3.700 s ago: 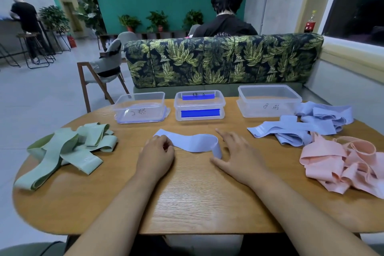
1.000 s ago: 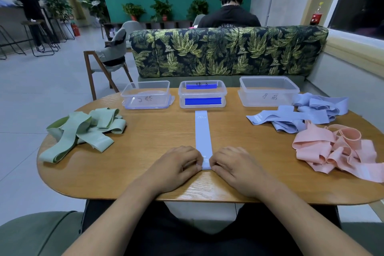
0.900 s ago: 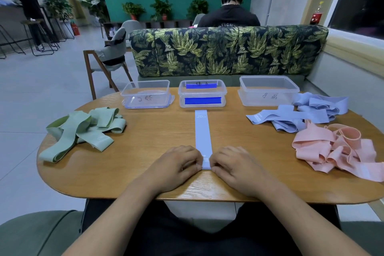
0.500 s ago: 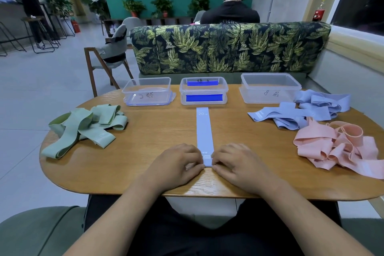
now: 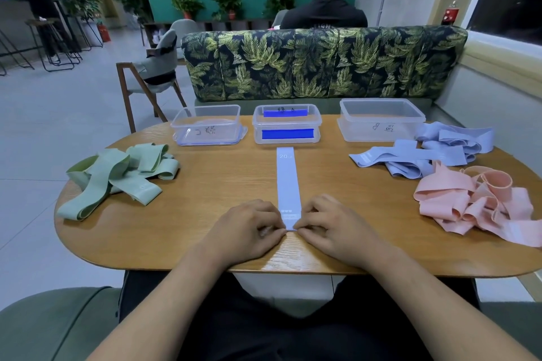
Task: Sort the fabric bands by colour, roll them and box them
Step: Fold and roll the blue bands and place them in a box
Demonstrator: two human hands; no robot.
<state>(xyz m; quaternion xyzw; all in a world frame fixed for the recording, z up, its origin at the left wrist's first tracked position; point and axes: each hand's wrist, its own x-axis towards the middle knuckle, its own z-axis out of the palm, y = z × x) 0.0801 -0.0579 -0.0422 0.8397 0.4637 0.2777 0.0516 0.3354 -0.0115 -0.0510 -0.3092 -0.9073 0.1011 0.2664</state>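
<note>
Left hand [image 5: 249,231] and right hand [image 5: 331,228] lie knuckles-up, fingers curled, each pinching a near corner of the blue band [image 5: 287,184]. The fingertips are tucked under, so it is hard to tell whether a roll has begun. From the hands the band runs flat toward 12 o'clock, ending just short of the middle box [image 5: 286,129]. Earlier it lay crosswise and looped; now it is straight. On the tabletop [image 5: 205,190], green bands [image 5: 117,173] lie at 10 o'clock, and a blue pile [image 5: 425,152] and a pink pile [image 5: 484,205] at 2.

Left hand [image 5: 249,228], right hand [image 5: 333,226] palms down; curled fingers [image 5: 265,215] pinch band [image 5: 287,184] end
</note>
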